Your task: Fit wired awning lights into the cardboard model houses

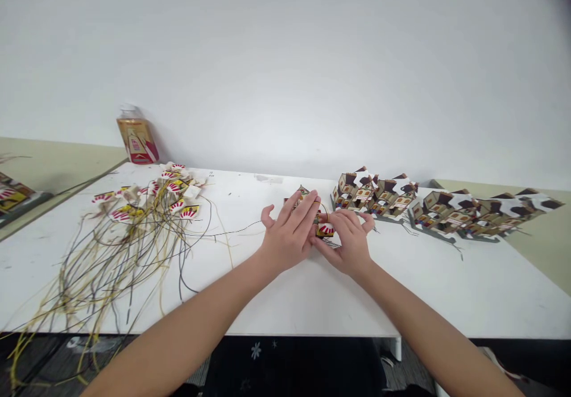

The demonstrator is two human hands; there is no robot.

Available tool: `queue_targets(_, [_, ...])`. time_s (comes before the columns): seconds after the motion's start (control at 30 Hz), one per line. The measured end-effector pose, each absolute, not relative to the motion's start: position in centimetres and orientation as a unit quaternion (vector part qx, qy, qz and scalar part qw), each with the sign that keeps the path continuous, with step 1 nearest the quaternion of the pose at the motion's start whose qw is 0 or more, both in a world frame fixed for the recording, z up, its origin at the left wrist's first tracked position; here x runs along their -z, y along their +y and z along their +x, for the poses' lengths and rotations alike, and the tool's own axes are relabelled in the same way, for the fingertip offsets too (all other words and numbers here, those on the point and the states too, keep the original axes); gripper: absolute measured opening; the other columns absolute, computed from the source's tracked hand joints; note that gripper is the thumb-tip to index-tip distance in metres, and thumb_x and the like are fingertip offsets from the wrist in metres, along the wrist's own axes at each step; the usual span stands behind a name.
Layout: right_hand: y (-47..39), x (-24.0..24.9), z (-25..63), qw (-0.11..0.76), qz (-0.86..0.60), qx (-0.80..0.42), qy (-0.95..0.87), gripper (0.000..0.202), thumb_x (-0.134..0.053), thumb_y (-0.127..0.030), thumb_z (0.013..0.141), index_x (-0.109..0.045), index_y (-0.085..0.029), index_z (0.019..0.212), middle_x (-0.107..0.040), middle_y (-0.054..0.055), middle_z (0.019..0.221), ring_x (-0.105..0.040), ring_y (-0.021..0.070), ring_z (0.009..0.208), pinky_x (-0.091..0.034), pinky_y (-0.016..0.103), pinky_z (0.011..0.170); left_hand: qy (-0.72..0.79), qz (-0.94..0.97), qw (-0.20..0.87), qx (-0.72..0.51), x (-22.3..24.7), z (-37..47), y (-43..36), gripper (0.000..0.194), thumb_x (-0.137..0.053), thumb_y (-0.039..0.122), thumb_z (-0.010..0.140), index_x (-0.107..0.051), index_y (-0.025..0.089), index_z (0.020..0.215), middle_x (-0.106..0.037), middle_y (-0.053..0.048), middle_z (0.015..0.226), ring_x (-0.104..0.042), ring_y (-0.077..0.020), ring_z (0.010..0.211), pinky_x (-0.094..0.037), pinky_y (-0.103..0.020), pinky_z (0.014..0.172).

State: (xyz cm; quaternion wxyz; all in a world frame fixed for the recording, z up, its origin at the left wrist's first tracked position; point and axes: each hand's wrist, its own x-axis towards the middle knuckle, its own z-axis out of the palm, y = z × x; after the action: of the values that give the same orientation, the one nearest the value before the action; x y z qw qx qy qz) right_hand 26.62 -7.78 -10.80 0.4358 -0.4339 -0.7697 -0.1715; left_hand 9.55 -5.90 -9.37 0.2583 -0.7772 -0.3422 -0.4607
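Wires [129, 260] sprawl on the table [312, 308]; a snag could tug them. At centre, the left hand [288, 233] covers a house [304, 188], grip unclear; the right [350, 243], closed on a striped piece [326, 230], could crease it by overpressing.

1. My left hand [289, 233] and right hand [350, 242], bare from fingertips to wrist, are seen from above, their backs plain.
2. My left forearm [187, 322] and right forearm [423, 319] are uncovered as far as the frame's lower edge, slender and smooth in outline.
3. Dark, near-black cloth [307, 367], apparently clothing over my lap, carries a white snowflake-like mark [256, 350], a smaller pale one beside it and a fainter one below; its cut and fabric cannot be made out.
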Motion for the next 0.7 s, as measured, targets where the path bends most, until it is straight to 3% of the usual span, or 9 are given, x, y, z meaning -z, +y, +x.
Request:
queue_targets(0.1, [-7.8, 10.6, 26.4, 0.424, -0.457, 0.173, -0.762, 0.012, -0.06, -0.027, 0.088, -0.057, -0.023, 0.099, -0.07, 0.001, 0.087, -0.063, 0.0225, 0.094, -0.021, 0.045, 0.096, -0.336, -0.779, 0.257, 0.462, 9.5, 9.7, -5.9, 0.056, -0.046, 0.013, 0.088, -0.044, 0.021, 0.144, -0.063, -0.007, 0.131, -0.059, -0.0237, 0.12, -0.014, -0.041, 0.107])
queue_targets(0.3, [-7.5, 10.4, 27.1, 0.447, -0.454, 0.132, -0.759, 0.013, -0.049, -0.014, 0.085, -0.055, -0.022, 0.094, -0.069, 0.002, 0.092, -0.063, 0.0209, 0.093, -0.024, 0.043, 0.092, -0.297, -0.797, 0.221, 0.477, 9.2, 9.2, -5.8, 0.046, -0.051, 0.013, 0.089, -0.051, 0.02, 0.134, -0.065, -0.009, 0.127, -0.061, -0.0212, 0.117, -0.025, -0.04, 0.104])
queue_targets(0.4, [-7.3, 10.2, 28.1, 0.458, -0.447, 0.086, -0.764, 0.012, -0.044, -0.016, 0.084, -0.053, -0.021, 0.09, -0.067, 0.002, 0.089, -0.062, 0.0192, 0.089, -0.025, 0.042, 0.092, -0.255, -0.814, 0.159, 0.497, 9.1, 8.6, -5.4, 0.038, -0.05, 0.01, 0.089, -0.055, 0.02, 0.126, -0.069, -0.008, 0.118, -0.064, -0.017, 0.108, -0.037, -0.035, 0.094])
queue_targets(0.53, [-6.9, 10.1, 29.2, 0.45, -0.425, 0.062, -0.783, 0.014, -0.04, -0.029, 0.088, -0.052, -0.021, 0.088, -0.064, 0.002, 0.083, -0.059, 0.0189, 0.082, -0.025, 0.043, 0.091, -0.235, -0.827, 0.118, 0.496, 9.1, 7.7, -4.5, 0.031, -0.046, 0.008, 0.091, -0.06, 0.021, 0.115, -0.071, -0.005, 0.102, -0.065, -0.015, 0.092, -0.043, -0.032, 0.084])
queue_targets(0.63, [-6.5, 10.3, 29.5, 0.446, -0.437, 0.088, -0.776, 0.021, -0.05, -0.042, 0.088, -0.051, -0.021, 0.086, -0.061, 0.0, 0.077, -0.059, 0.018, 0.075, -0.027, 0.042, 0.091, -0.239, -0.838, 0.117, 0.477, 9.2, 7.2, -3.9, 0.028, -0.044, 0.008, 0.091, -0.062, 0.021, 0.11, -0.071, -0.005, 0.097, -0.064, -0.0157, 0.086, -0.043, -0.033, 0.079])
queue_targets(0.7, [-6.2, 10.5, 29.6, 0.451, -0.453, 0.117, -0.76, 0.022, -0.059, -0.041, 0.085, -0.05, -0.021, 0.084, -0.061, -0.001, 0.074, -0.059, 0.017, 0.073, -0.028, 0.041, 0.091, -0.249, -0.84, 0.117, 0.468, 9.2, 6.9, -3.6, 0.029, -0.043, 0.009, 0.092, -0.062, 0.021, 0.11, -0.071, -0.005, 0.096, -0.063, -0.0161, 0.086, -0.044, -0.034, 0.079])
